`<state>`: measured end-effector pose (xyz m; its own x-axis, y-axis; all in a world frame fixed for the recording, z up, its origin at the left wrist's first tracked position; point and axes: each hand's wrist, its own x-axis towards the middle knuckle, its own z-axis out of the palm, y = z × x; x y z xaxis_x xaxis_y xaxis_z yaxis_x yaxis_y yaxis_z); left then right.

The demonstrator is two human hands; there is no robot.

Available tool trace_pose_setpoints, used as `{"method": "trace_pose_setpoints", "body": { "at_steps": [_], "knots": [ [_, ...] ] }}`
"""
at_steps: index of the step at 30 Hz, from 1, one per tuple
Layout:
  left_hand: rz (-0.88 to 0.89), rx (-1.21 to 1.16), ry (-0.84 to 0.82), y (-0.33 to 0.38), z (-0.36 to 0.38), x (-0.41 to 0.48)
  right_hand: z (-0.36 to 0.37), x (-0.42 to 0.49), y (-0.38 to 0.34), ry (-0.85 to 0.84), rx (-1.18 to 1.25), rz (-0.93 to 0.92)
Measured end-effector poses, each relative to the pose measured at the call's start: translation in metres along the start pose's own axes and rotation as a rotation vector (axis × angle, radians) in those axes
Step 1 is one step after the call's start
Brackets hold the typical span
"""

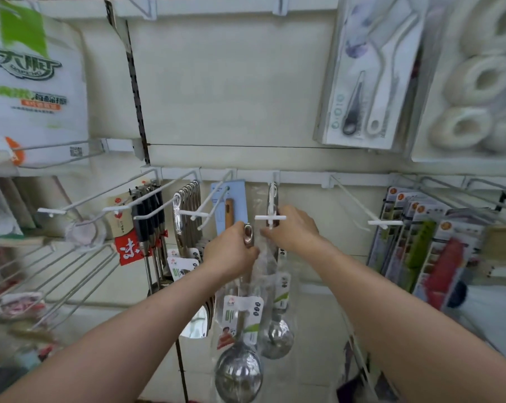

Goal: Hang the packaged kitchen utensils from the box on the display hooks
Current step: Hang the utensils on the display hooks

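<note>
Head view: ladle [238, 338] vertical, bowl down

Two bare forearms — the left forearm [129, 330] and the right forearm [391, 301] — show uncovered skin from the lower edge of the view up to the wrists. The left hand [231, 251] and the right hand [295, 228] are likewise bare, narrow at the wrist, knuckles showing — finer finger detail is blurred.

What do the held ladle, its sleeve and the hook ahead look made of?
Ladle: polished metal, likely stainless steel; mirror-bright bowl. Sleeve: thin clear plastic film, crinkled, see-through. Hook: probably white-coated metal wire; slim, smooth.
</note>
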<state>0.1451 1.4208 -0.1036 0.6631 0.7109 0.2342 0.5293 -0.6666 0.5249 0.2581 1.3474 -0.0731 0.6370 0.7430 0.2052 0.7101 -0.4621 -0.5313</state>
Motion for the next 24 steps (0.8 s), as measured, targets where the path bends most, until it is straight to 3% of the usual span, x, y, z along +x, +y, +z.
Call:
{"method": "trace_pose_setpoints", "body": {
  "at_steps": [6,11,15,24],
  "knots": [
    [-0.058,-0.123,-0.116,0.007,-0.010,-0.025,-0.012,-0.027,-0.002,-0.079,0.017,-0.067],
    [-0.118,-0.381,-0.213,0.013,-0.024,-0.051,-0.018,-0.044,-0.006,-0.073,0.032,-0.113],
    [-0.182,-0.549,-0.189,0.017,-0.031,-0.069,-0.026,-0.060,-0.010,-0.094,0.011,-0.132],
    [-0.199,-0.672,-0.148,0.024,-0.044,-0.087,-0.033,-0.078,-0.014,-0.110,0.028,-0.171]
  ]
}}
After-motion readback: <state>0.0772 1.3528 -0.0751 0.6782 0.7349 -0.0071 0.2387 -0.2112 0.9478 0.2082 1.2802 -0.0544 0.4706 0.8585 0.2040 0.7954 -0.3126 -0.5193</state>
